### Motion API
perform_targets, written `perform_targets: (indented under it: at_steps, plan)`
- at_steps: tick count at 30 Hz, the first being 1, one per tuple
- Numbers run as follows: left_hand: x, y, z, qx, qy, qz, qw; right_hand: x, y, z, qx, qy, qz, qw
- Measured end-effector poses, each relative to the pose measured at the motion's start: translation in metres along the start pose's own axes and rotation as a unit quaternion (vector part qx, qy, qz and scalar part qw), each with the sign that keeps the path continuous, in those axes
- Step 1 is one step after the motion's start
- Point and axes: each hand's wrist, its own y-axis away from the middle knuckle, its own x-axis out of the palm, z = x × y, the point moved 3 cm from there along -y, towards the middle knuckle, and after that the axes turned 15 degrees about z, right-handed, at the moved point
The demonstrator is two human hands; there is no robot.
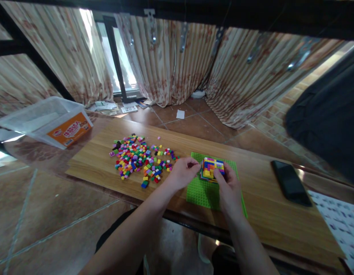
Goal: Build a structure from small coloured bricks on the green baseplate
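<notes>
A multicoloured block of small bricks [212, 167] stands on a green studded baseplate [204, 194] on a low wooden table [268, 214]. My left hand [182, 172] is curled at the block's left side, fingers pinched against it. My right hand [228, 184] grips the block's right and front side, fingers closed round it. A heap of loose small bricks [139, 160] in many colours lies on the table just left of my left hand.
A black phone [290, 182] lies on the table at the right. A clear plastic tub with an orange label [50, 121] sits at the back left. Curtains [171, 57] hang behind, over a tiled floor. Dark fabric [331, 126] fills the right edge.
</notes>
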Motion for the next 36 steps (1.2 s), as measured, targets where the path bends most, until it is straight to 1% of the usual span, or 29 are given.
perform_targets:
  at_steps: [2, 4, 5, 6, 8, 10, 11, 13, 15, 18, 22, 24, 25, 27, 30, 32, 33, 34, 35, 36]
  plan:
    - [-0.022, 0.002, -0.003, 0.011, -0.083, -0.038, 0.996, -0.001, 0.001, -0.001, 0.024, -0.003, -0.017, 1.0]
    - [-0.05, 0.007, -0.005, -0.015, -0.174, -0.106, 0.979, -0.002, 0.001, -0.002, 0.039, 0.008, -0.029, 0.999]
    - [-0.063, 0.01, -0.006, -0.037, -0.232, -0.141, 0.962, -0.003, 0.001, -0.001, 0.036, 0.023, -0.03, 0.999]
    - [-0.075, 0.013, -0.007, -0.061, -0.295, -0.159, 0.94, -0.005, 0.001, 0.0, 0.029, 0.044, -0.029, 0.998]
    - [-0.094, 0.02, -0.006, -0.114, -0.398, -0.197, 0.888, -0.007, 0.0, 0.004, 0.007, 0.101, -0.025, 0.995]
    - [-0.103, 0.023, -0.004, -0.148, -0.462, -0.182, 0.855, -0.009, -0.001, 0.01, -0.027, 0.17, -0.018, 0.985]
    - [-0.105, 0.023, -0.002, -0.159, -0.482, -0.17, 0.845, -0.008, -0.001, 0.014, -0.046, 0.201, -0.011, 0.978]
    - [-0.106, 0.022, 0.001, -0.165, -0.505, -0.144, 0.835, -0.006, -0.002, 0.021, -0.08, 0.242, 0.005, 0.967]
    - [-0.104, 0.019, 0.003, -0.159, -0.515, -0.131, 0.832, -0.004, -0.002, 0.025, -0.101, 0.258, 0.018, 0.961]
    - [-0.1, 0.015, 0.004, -0.145, -0.52, -0.127, 0.832, -0.002, -0.002, 0.028, -0.111, 0.263, 0.025, 0.958]
    - [-0.097, 0.015, 0.006, -0.159, -0.52, -0.132, 0.829, -0.005, -0.002, 0.028, -0.105, 0.268, 0.013, 0.958]
    - [-0.097, 0.018, 0.005, -0.156, -0.519, -0.132, 0.83, -0.007, -0.002, 0.03, -0.099, 0.266, 0.006, 0.959]
    - [-0.099, 0.02, 0.004, -0.152, -0.515, -0.134, 0.833, -0.008, -0.002, 0.03, -0.096, 0.265, 0.003, 0.96]
    - [-0.108, 0.025, 0.001, -0.151, -0.485, -0.146, 0.849, -0.009, -0.001, 0.032, -0.09, 0.261, 0.0, 0.961]
    - [-0.131, 0.035, -0.002, -0.149, -0.374, -0.197, 0.894, -0.009, 0.0, 0.033, -0.086, 0.258, -0.004, 0.962]
    - [-0.144, 0.041, -0.007, -0.102, -0.284, -0.259, 0.918, -0.009, -0.001, 0.034, -0.089, 0.253, -0.011, 0.963]
    - [-0.147, 0.042, -0.009, -0.071, -0.223, -0.276, 0.932, -0.009, -0.001, 0.035, -0.093, 0.249, -0.018, 0.964]
    - [-0.146, 0.043, -0.011, -0.037, -0.154, -0.28, 0.947, -0.009, -0.001, 0.037, -0.098, 0.243, -0.027, 0.965]
    - [-0.141, 0.042, -0.012, -0.009, -0.081, -0.262, 0.962, -0.009, -0.001, 0.039, -0.105, 0.236, -0.035, 0.965]
    - [-0.131, 0.04, -0.013, 0.007, -0.017, -0.22, 0.975, -0.009, 0.0, 0.041, -0.113, 0.228, -0.041, 0.966]
